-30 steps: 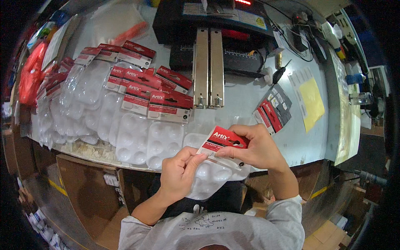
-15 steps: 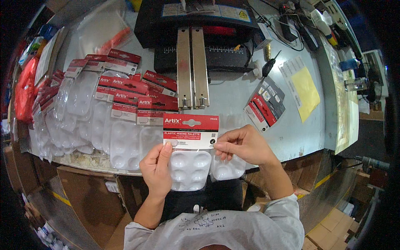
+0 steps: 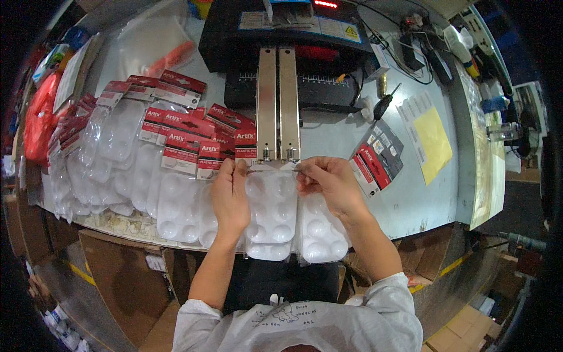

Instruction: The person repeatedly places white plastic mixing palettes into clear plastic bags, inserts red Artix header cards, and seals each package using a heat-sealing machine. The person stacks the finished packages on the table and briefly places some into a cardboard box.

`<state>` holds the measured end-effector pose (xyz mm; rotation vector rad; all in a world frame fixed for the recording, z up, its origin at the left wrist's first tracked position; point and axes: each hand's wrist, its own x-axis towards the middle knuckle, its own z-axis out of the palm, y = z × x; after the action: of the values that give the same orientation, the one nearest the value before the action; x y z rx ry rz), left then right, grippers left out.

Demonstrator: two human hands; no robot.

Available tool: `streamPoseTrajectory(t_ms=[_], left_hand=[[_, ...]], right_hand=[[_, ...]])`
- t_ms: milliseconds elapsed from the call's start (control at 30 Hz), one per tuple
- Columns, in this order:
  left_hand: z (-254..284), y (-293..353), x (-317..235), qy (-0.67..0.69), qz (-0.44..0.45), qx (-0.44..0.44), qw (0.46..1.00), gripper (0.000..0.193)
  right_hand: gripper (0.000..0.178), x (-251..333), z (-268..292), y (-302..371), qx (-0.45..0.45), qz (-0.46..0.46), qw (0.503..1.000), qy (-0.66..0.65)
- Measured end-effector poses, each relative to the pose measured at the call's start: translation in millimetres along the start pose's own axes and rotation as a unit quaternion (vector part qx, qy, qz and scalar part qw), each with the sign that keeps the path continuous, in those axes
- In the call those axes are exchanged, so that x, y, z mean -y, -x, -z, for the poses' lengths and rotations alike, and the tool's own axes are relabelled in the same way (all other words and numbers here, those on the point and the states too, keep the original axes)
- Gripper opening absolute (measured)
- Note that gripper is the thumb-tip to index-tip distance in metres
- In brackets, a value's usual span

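A white plastic mixing palette (image 3: pixel 271 214) with round wells, in a clear bag, hangs toward me below two metal bars. Its header card's top is hidden beneath the bars' near ends. My left hand (image 3: pixel 230 196) pinches the left edge of the card, thumb on top. At the right edge, my right hand (image 3: pixel 329 185) is closed on the card with thumb and fingers. The parallel metal bars (image 3: pixel 267 105) reach toward me from a black machine (image 3: pixel 281 23). Another bagged palette (image 3: pixel 319 240) lies under my right wrist, partly covered.
Many bagged palettes (image 3: pixel 117 138) with red-and-white cards are piled on the left of the table. To the right lie loose header cards (image 3: pixel 375 164), a yellow paper (image 3: pixel 433 141) and a black-handled screwdriver (image 3: pixel 384 105). A red bag (image 3: pixel 41 123) sits far left.
Both hands have moved away from me, carrying the palette's card under the ends of the metal bars. The card's face, visible before, is now covered. The view has shifted slightly.
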<state>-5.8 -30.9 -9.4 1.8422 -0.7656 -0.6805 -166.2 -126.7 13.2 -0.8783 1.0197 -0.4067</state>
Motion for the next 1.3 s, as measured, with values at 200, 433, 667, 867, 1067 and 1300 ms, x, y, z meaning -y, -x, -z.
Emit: streamPoseTrajectory(t_ms=[200,433,667,867,1067,1300], left_hand=[[-7,7,18,-0.004,-0.011,-0.010,1.000,0.026],[101,-17,-20,-0.190,0.000,-0.172,0.967,0.024],[31,39,-7,-0.433,-0.228,-0.009,0.872,0.041],[16,39,31,-0.389,-0.227,0.018,0.893,0.032],[12,30,25,-0.299,-0.246,0.003,0.922,0.023],[26,43,9,0.169,0.005,0.128,0.977,0.010]], right_hand=[[0.018,3,1,2,0.010,0.029,0.999,0.038],[0.076,29,83,25,-0.333,0.225,0.737,0.544],[0.114,-21,126,18,-0.263,0.167,0.696,0.647],[0.110,-8,117,23,-0.276,0.126,0.686,0.662],[0.110,-8,116,22,-0.263,0.111,0.703,0.651],[0.114,-9,127,18,-0.291,0.170,0.700,0.630]])
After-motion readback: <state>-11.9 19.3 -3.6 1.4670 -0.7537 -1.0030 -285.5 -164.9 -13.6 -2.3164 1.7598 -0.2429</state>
